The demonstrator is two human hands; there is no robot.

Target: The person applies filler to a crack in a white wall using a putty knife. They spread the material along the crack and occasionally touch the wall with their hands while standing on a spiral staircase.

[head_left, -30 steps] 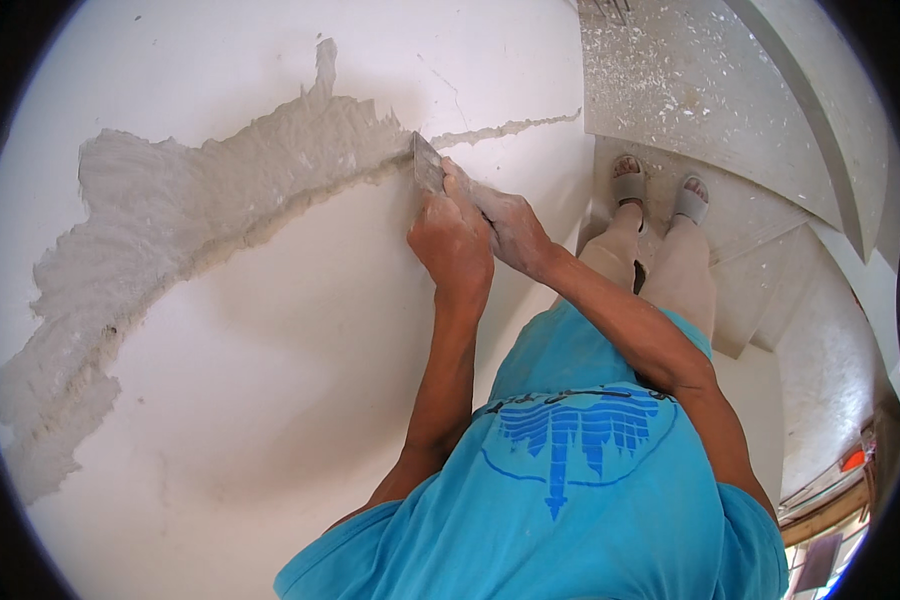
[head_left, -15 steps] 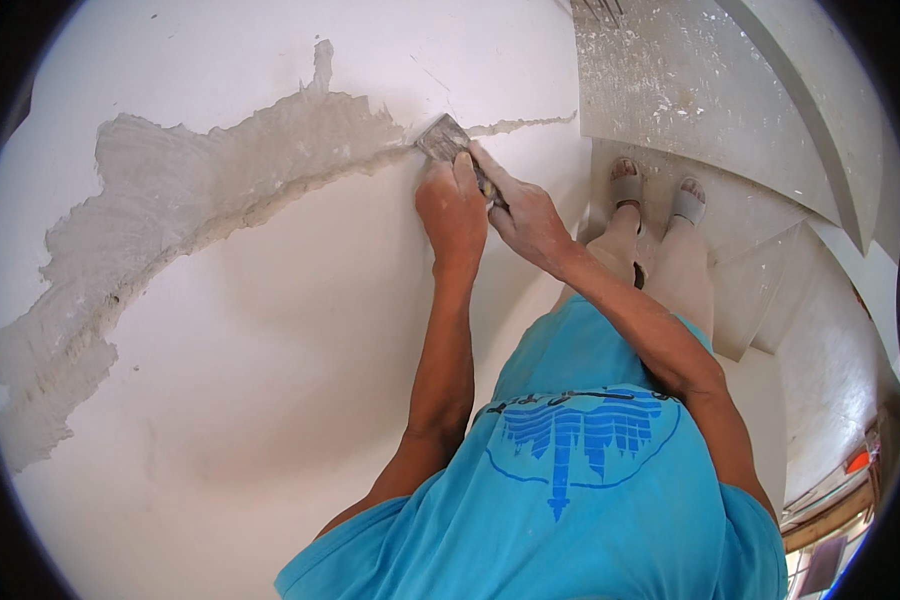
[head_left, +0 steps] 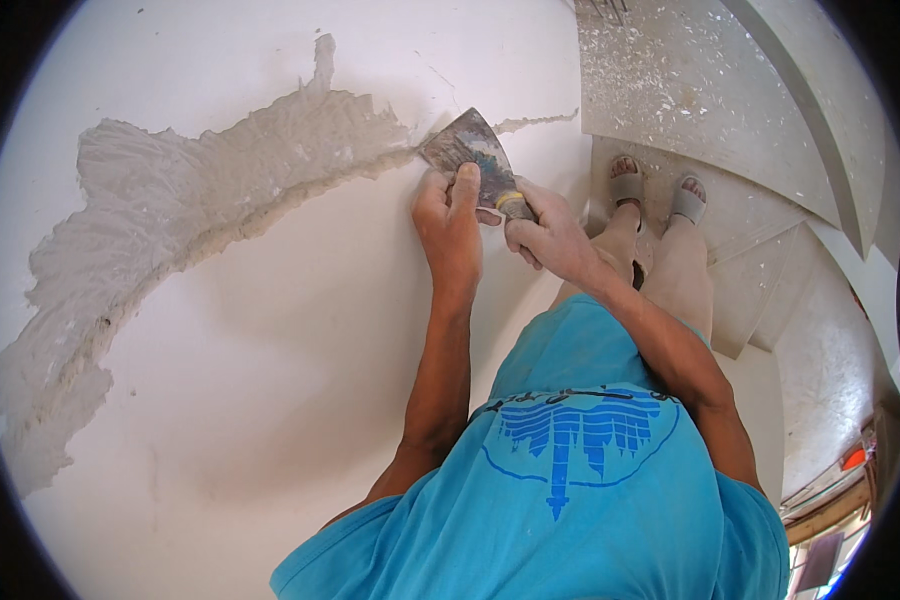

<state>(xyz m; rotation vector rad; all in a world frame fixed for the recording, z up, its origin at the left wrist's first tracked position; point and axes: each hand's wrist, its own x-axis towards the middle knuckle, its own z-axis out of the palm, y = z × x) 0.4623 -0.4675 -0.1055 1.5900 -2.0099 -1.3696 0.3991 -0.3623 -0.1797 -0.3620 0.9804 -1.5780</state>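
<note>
My right hand [head_left: 557, 236], dusted pale, is closed round the short handle of a wide scraper [head_left: 478, 150]. Its flat metal blade is smeared with grey and dark stains. With the thumb on the blade's face and the fingers behind it, my left hand [head_left: 448, 225] grips the lower part of the blade. The blade's left corner lies by the right end of a rough grey stripped patch [head_left: 230, 170] on the white wall [head_left: 270, 360]; whether it touches the wall I cannot tell. A thin, ragged groove [head_left: 537, 121] runs on to the right.
At the right, curved stairs [head_left: 710, 120] carry scattered white flakes and dust. My sandalled feet [head_left: 627, 182] stand on a step close to the wall. Farther down, a small orange object [head_left: 854, 459] and some wooden pieces show near the rim.
The scraper has turned so that more of its blade face shows. My right hand has shifted slightly right and down along with the handle; my left thumb now lies on the blade.
</note>
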